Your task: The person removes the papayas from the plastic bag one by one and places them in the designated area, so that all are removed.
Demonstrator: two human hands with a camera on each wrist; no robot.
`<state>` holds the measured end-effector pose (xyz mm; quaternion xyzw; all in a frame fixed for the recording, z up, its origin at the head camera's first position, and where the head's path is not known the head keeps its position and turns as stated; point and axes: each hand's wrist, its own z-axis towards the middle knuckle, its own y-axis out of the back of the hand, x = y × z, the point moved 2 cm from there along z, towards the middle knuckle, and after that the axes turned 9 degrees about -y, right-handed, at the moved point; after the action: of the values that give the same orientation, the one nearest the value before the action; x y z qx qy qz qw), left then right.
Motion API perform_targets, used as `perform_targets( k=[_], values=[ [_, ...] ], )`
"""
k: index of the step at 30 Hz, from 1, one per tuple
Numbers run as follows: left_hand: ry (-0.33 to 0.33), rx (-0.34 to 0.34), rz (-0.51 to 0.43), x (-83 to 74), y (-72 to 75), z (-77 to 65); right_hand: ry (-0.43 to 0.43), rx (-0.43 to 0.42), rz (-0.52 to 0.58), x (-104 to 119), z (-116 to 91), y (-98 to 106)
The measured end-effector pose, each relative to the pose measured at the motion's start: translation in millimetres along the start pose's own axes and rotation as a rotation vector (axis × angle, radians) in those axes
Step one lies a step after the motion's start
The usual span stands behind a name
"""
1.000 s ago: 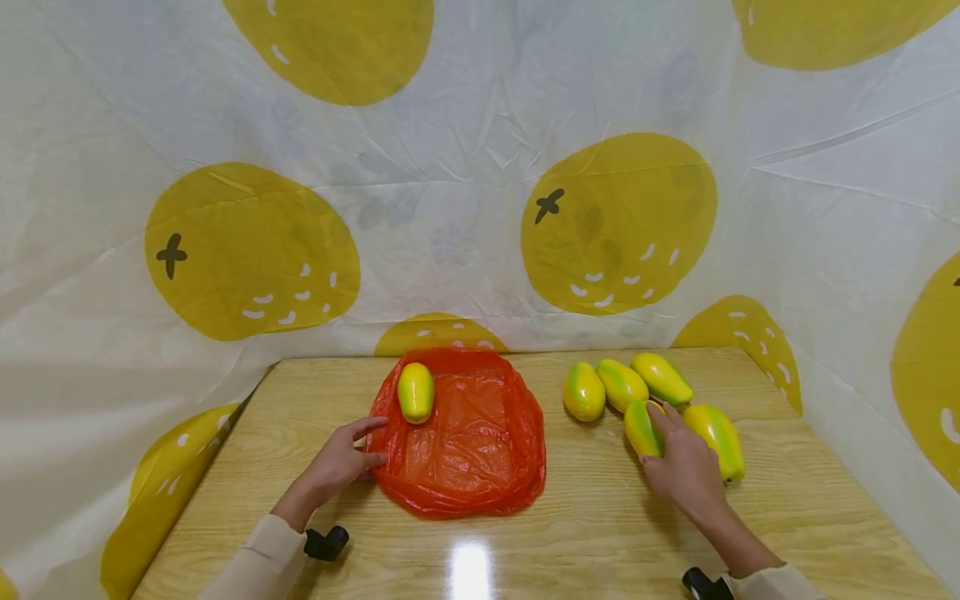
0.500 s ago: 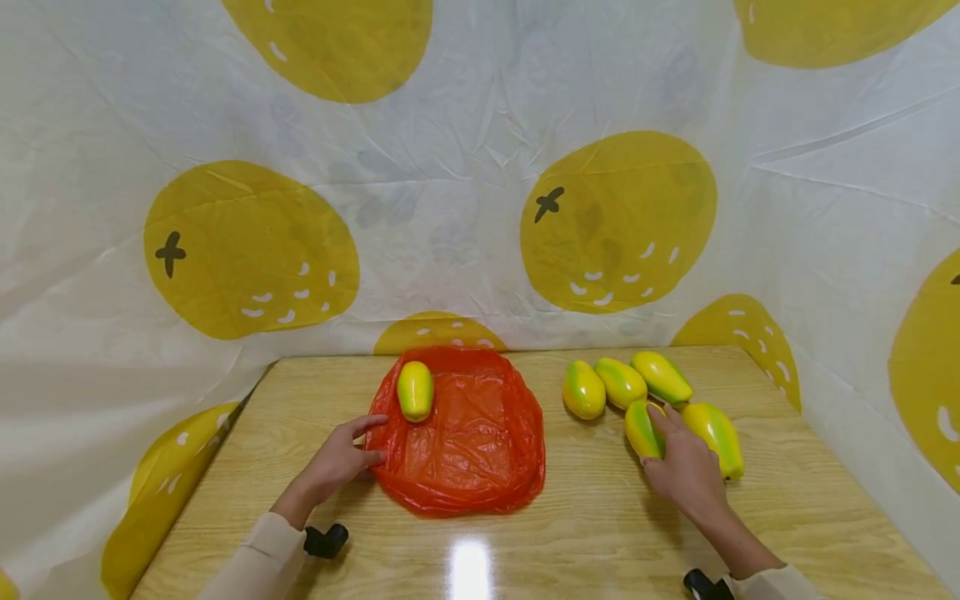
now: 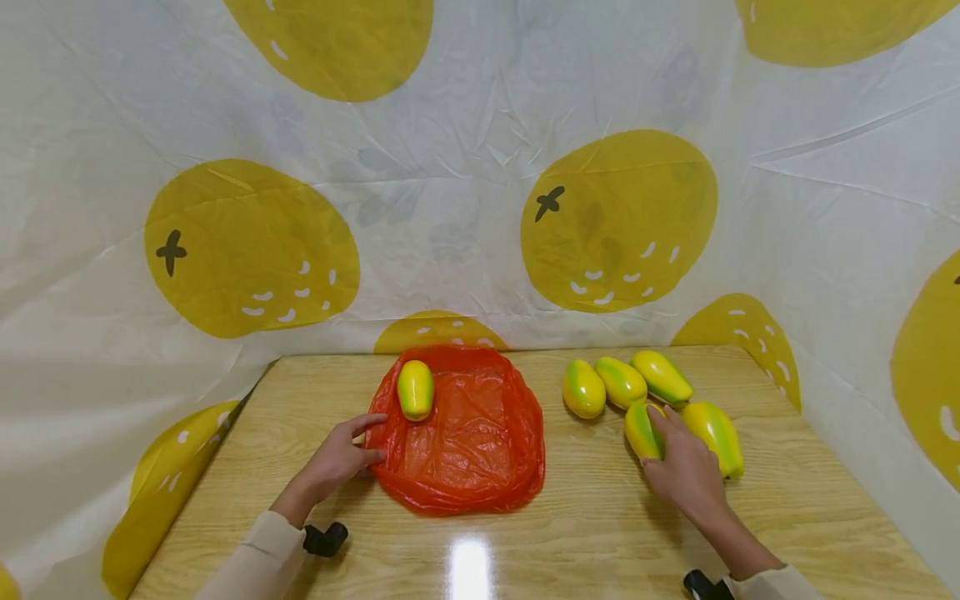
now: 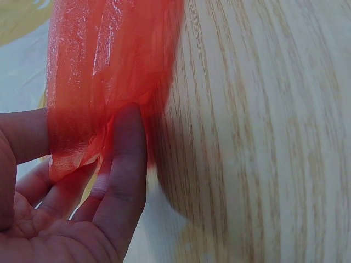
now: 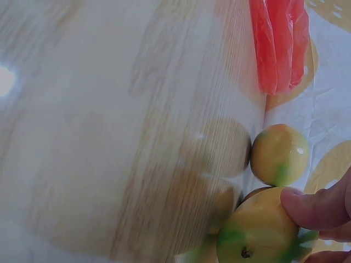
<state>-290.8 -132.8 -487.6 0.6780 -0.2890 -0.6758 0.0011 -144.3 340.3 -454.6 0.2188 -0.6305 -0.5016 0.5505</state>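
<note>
A red plastic bag (image 3: pixel 472 496) lies spread open on the wooden table, one yellow-green papaya (image 3: pixel 416 392) inside at its back left. My left hand (image 3: pixel 334 460) holds the bag's left rim; in the left wrist view the red film (image 4: pixel 112 60) passes between thumb and fingers. Over on the right, my right hand (image 3: pixel 684 467) grips another papaya (image 3: pixel 640 432), which appears to rest on the table. The right wrist view has the thumb (image 5: pixel 315 208) pressed to that papaya's side (image 5: pixel 258 224); its far side is hidden.
Behind the held papaya lie three more papayas (image 3: pixel 583 390) in a row. One larger papaya (image 3: pixel 716 437) sits right beside my right hand. A white cloth (image 3: pixel 450 250) printed with yellow fruit hangs behind and around the table (image 3: pixel 585 525).
</note>
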Motion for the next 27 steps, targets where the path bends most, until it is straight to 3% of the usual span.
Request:
perform_targets(
  k=[20, 27],
  values=[
    [0.005, -0.021, 0.009, -3.8, -0.3, -3.1, -0.019, 0.036, -0.025, -1.8, 1.0, -1.9],
    [0.006, -0.027, 0.024, -3.8, -0.4, -4.4, -0.044, 0.098, -0.041, -2.3, 3.3, -3.0]
  ],
)
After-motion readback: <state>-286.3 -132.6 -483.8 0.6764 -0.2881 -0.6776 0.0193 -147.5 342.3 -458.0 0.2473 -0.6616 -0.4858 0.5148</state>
